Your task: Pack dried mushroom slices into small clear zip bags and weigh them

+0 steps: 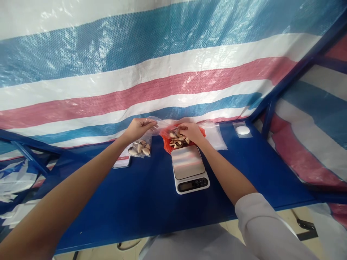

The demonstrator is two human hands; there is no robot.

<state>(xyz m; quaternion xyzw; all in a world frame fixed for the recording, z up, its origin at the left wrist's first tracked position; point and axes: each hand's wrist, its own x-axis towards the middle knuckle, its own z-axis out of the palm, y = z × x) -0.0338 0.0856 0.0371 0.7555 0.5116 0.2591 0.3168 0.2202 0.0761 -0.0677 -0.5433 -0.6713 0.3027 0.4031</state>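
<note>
My left hand (141,129) pinches the edge of a clear plastic bag (162,124), which stretches toward my right hand. Over an open red plastic bag (166,141), my right hand (190,131) has its fingers closed; what lies between the fingertips is hidden. Dried brown-and-cream slices (179,140), like sliced mushroom, fill the red bag just below those fingers. A white kitchen scale (189,164) with a shiny plate stands directly in front of the red bag, its plate bare. Below my left hand lies a clear bag of larger pale pieces (140,148).
A phone (121,161) lies partly beneath the bag of pale pieces. Flat clear bags (217,137) rest right of the red bag. Farther right is a white oval object (242,130) on clear plastic. Striped sheeting (151,83) hangs behind the blue table (146,213).
</note>
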